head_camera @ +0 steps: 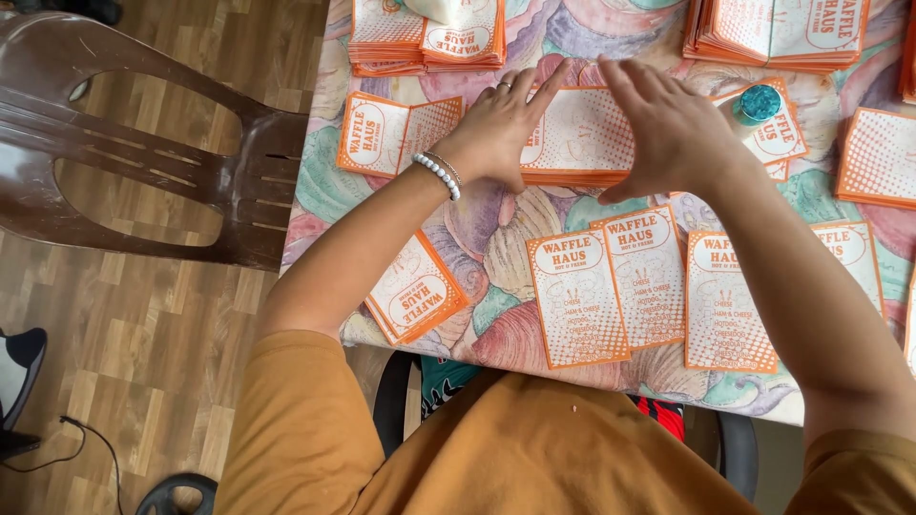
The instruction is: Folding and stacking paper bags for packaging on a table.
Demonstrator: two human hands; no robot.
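Head view, seated at bench (pixel 496 243) (shell-pattern cloth). Both hands flat, fingers extended, gripping nothing. Left hand (pixel 501 129) pressed on left end of a stack (pixel 580 133) of orange-and-white paper sleeves; right hand (pixel 668 133) pressed on its right end. Fingertips of the two angled toward each other over the stack's far edge, close but apart. White bead bracelet (pixel 437 175) on left wrist, ring on one left finger.

Stack located mid-bench, between the hands, lying flat.

Near edge of bench: four single sleeves (pixel 577 298) laid side by side, printed face up, some overlapping. Small pile (pixel 415 291) tilted at near-left edge. One opened sleeve (pixel 396 133) left of the left hand.

Far edge: tall pile (pixel 425 43) at far left, another pile (pixel 773 33) at far right. Further pile (pixel 878 157) at right edge. Teal-capped bottle (pixel 760 105) (contents not discernible) just beside right hand, resting on a sleeve.

Brown plastic chair (pixel 134 143) on wood floor, left of bench.
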